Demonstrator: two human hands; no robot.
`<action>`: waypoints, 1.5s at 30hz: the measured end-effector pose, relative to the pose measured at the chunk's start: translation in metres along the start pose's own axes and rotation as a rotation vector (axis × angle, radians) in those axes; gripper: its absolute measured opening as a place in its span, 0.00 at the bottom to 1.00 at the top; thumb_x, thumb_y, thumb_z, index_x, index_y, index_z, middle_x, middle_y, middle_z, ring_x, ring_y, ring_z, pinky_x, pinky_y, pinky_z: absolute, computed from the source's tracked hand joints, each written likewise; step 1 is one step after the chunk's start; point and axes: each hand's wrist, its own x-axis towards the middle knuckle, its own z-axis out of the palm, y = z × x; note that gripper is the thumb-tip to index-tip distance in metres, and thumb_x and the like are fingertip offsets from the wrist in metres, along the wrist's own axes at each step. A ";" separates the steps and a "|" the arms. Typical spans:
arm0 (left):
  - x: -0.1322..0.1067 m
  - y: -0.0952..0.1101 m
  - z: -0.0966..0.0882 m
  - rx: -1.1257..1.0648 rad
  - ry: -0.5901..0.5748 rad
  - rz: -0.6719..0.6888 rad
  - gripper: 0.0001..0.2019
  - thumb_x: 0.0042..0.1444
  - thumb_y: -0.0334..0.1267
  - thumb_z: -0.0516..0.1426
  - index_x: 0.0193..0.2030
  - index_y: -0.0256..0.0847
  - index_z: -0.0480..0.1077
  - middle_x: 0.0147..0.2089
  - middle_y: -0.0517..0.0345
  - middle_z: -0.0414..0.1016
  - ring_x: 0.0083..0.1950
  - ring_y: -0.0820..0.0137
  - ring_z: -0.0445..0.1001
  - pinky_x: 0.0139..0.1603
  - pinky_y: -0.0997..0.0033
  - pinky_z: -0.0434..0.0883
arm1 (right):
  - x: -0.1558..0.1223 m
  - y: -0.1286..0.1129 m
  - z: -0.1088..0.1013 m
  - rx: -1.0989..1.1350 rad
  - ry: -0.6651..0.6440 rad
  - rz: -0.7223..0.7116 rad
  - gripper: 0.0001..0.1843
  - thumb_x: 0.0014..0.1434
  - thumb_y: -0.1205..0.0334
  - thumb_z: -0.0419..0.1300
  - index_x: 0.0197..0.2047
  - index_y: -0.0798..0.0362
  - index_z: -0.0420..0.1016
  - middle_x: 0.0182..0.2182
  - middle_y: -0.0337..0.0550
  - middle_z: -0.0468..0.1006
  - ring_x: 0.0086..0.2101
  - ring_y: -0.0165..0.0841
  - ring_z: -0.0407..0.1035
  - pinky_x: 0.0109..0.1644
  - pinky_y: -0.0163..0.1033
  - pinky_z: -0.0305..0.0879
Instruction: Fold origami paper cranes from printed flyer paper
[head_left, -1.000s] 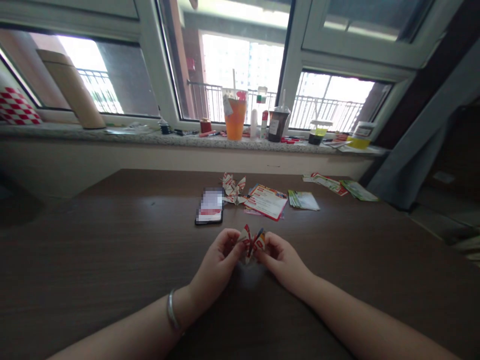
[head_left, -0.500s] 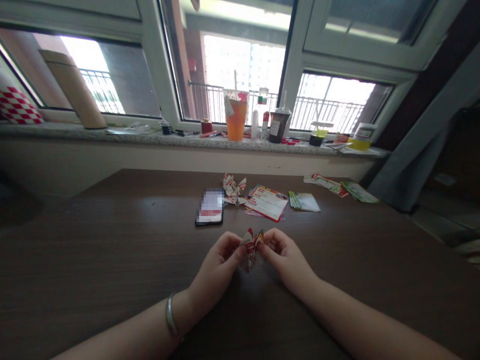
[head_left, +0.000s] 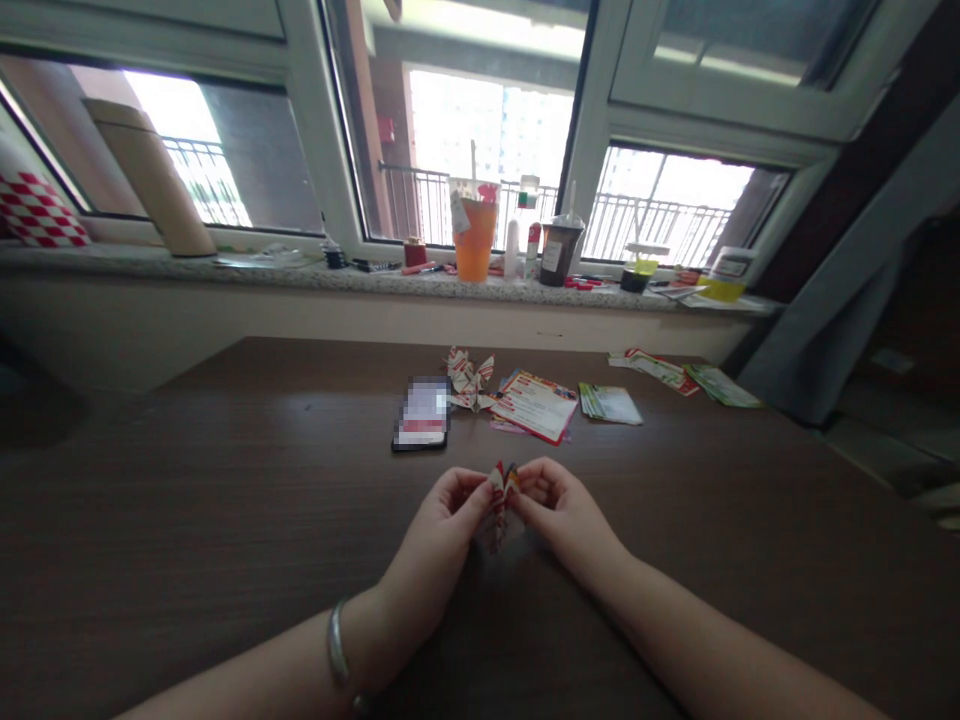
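Observation:
Between my hands, just above the dark table, is a small piece of folded paper (head_left: 498, 512) with red and white stripes and a touch of orange. My left hand (head_left: 448, 515) pinches its left side between thumb and fingers. On the right side, my right hand (head_left: 559, 505) pinches the paper the same way. Part of the paper is hidden behind my fingertips. Beyond my hands lie several folded paper figures (head_left: 470, 380) with similar red stripes, beside a phone (head_left: 422, 412) whose screen is blurred out.
Printed sheets (head_left: 536, 405) with red edges lie right of the paper figures, then a small stack of cards (head_left: 610, 404). More paper strips (head_left: 660, 370) lie at the far right. On the windowsill stand an orange drink cup (head_left: 473, 235), a dark drink cup (head_left: 559, 250) and a tan flask (head_left: 154, 180).
My hands have come slightly closer together, the right one moving left. The two upright points of the folded paper are nearer each other and the paper looks narrower.

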 end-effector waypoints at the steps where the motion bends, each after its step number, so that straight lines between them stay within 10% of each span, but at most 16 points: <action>1: 0.000 0.002 0.002 0.006 0.006 -0.002 0.21 0.47 0.53 0.64 0.35 0.37 0.69 0.34 0.54 0.76 0.35 0.67 0.75 0.37 0.69 0.71 | 0.000 -0.001 -0.001 0.009 0.006 -0.004 0.25 0.39 0.45 0.73 0.31 0.51 0.68 0.28 0.38 0.76 0.31 0.31 0.70 0.38 0.37 0.66; 45: -0.002 -0.018 0.004 0.066 -0.085 0.172 0.09 0.54 0.41 0.60 0.36 0.38 0.69 0.32 0.61 0.73 0.33 0.74 0.72 0.36 0.76 0.70 | -0.016 0.007 -0.016 -0.287 0.062 -0.184 0.08 0.51 0.57 0.64 0.33 0.51 0.73 0.29 0.40 0.78 0.29 0.30 0.72 0.33 0.35 0.69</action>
